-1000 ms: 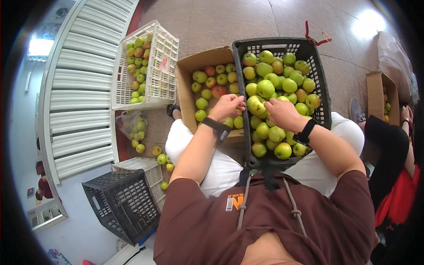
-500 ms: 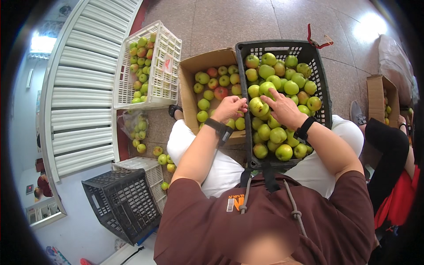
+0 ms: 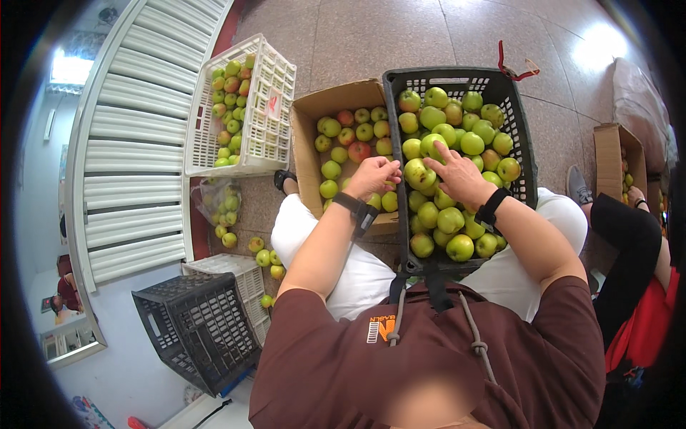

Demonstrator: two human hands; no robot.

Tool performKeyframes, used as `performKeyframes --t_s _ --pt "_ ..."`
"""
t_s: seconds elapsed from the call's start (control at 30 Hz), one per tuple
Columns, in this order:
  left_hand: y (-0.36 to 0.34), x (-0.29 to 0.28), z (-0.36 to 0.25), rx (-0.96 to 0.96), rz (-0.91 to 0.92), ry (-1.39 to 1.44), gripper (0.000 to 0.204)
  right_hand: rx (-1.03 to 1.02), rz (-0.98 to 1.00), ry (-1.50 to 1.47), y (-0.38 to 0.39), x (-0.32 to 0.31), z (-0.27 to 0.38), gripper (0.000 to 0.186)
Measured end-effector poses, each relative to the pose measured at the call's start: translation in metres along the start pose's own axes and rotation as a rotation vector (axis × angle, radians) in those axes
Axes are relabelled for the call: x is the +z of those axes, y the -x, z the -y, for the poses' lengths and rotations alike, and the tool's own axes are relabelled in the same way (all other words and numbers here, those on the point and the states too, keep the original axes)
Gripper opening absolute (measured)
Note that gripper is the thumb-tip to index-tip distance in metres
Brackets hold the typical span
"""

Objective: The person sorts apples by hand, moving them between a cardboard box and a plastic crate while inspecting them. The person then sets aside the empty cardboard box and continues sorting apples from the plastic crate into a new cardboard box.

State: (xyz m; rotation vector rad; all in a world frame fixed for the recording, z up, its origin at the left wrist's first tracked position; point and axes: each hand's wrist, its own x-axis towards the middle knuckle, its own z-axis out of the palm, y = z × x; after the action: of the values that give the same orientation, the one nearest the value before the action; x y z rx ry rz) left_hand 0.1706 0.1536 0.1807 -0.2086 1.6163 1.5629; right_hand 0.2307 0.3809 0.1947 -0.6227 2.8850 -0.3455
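A black plastic crate (image 3: 530, 154) full of green apples stands between my knees. My right hand (image 3: 464, 177) lies over the apples with its fingers spread, the fingertips touching or just above a bright green apple (image 3: 433, 145). Beside those fingers is a green apple with dark blemishes (image 3: 416, 174). To the left, a cardboard box (image 3: 309, 161) holds green apples and a few reddish ones. My left hand (image 3: 373, 179) hovers over that box's right edge, fingers curled and pressed together, with nothing visible in them.
A white crate of apples (image 3: 266, 118) stands far left, with a plastic bag of apples (image 3: 220, 204) and loose apples nearby. A tipped black crate (image 3: 196, 332) is at the lower left. Red-handled clippers (image 3: 504, 64) hang on my crate's far corner. A co-worker's hand (image 3: 634, 196) is by another cardboard box (image 3: 609, 157).
My hands have hardly moved over the apples. At the right, the co-worker's hand has shifted to the edge of the other cardboard box. The whole view has shifted very slightly.
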Motion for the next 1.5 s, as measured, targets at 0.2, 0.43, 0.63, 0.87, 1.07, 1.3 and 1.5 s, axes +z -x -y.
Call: performKeyframes --t_s 0.2,0.43,0.63,0.87,1.07,1.3,1.5 --pt "-0.001 0.001 0.0 0.013 -0.006 -0.02 0.021 0.008 0.041 0.005 0.001 -0.001 -0.001 0.056" --pt "-0.003 0.0 0.002 0.014 -0.015 -0.009 0.02 0.014 0.052 0.007 0.002 -0.002 0.002 0.056" --pt "0.0 0.0 0.0 0.005 -0.032 -0.021 0.019 -0.002 0.038 -0.023 0.001 0.001 0.002 0.055" --pt "-0.014 0.007 0.001 0.05 0.025 -0.11 0.021 0.013 0.027 0.029 0.011 0.008 -0.013 0.055" --pt "-0.008 -0.007 0.008 0.037 0.013 -0.012 0.02 -0.005 0.161 0.027 0.003 -0.002 0.007 0.059" --pt "-0.018 0.004 0.008 0.059 -0.049 -0.131 0.023 0.021 0.208 0.022 0.013 -0.006 0.003 0.049" --pt "-0.022 0.003 0.03 0.175 -0.152 -0.542 0.03 -0.007 0.107 0.035 0.008 0.005 0.004 0.038"
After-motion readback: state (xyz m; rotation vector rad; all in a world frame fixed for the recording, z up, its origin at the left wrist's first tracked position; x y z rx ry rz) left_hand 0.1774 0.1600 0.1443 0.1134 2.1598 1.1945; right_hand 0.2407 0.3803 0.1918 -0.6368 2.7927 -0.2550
